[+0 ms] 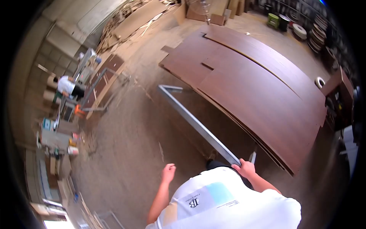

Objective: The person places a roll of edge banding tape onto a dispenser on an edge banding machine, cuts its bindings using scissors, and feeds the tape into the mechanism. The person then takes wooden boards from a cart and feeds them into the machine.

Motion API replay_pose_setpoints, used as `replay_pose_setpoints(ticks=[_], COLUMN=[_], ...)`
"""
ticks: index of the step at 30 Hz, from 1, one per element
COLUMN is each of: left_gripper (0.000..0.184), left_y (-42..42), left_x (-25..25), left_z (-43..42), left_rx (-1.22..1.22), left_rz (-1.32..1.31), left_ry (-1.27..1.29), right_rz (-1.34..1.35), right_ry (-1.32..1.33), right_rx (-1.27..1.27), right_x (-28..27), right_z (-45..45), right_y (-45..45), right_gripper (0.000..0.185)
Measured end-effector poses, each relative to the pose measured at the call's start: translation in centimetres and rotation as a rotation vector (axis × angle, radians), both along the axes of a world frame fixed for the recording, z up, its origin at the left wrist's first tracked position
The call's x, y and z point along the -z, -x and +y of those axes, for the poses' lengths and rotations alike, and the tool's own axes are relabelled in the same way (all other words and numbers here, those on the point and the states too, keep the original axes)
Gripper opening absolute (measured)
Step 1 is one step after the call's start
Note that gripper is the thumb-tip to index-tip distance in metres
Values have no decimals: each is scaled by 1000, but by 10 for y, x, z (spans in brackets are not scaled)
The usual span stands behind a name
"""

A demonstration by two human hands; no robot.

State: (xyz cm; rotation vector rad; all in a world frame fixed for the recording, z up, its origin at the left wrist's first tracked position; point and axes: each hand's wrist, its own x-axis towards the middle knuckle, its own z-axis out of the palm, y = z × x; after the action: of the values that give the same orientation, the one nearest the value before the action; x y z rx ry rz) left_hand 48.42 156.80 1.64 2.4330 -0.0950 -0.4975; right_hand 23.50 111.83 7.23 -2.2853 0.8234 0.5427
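Metal frame [204, 131], 1 — along L side of brown panel stack [259, 87]; R hand [247, 168] closed round near end. L hand [168, 173]: fingers curled in, nothing seen held. Risk: one-hand grip, long lever; poss. swing could scuff panel edges. Containers, back R: green bucket [273, 20], 1; black bucket [283, 23], 1 — contents can't tell.

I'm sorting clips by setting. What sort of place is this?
Most likely a woodworking or furniture workshop: large brown panels lie stacked, board scraps are piled up, and rolls of what may be edging stand beyond.
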Motion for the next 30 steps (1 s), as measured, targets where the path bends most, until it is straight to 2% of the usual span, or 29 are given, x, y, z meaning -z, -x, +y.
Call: replay_pose_setpoints(ticks=[1,2,4,6,10,12,14,16,18,24,30], left_gripper=[33,36,40,44,88,92,89,55,39,29,29], left_y=[-21,-44,-98,-145,-246,-282,-317,-348,-361,-374,-366], left_x=[-26,-45,-66,-96,-93,-97,-83,-73,-64,-53,-59], left_z=[-47,-86,-149,-204,-259,-291,-313,-333,-334,-339,-345], left_rx=[104,190,472,696,992,1120,1277,1504,1555,1679,1664], left_rz=[-37,45,-59,-272,-517,-571,-580,-685,-558,-462,-475], left_ry=[28,67,2,-91,-272,-424,-544,-402,-308,-487,-497], right_rz=[34,65,135,182,183,183,190,182,146,-74,-87], right_ry=[2,-5,-60,-29,-14,10,25,50,128,402,425], right_rx=[2,-3,-24,-9,148,224,279,341,393,633,598], right_x=[-2,-4,-11,-16,-18,-11,-4,-2,-2,13,12], right_z=[-4,-9,-20,-25,-20,-20,-10,-6,-6,19,11], right_y=[-4,-8,-16,-19,-23,-24,-22,-25,-26,-30,-24], right_gripper=[66,65,67,68,67,67,67,67,63,56,56])
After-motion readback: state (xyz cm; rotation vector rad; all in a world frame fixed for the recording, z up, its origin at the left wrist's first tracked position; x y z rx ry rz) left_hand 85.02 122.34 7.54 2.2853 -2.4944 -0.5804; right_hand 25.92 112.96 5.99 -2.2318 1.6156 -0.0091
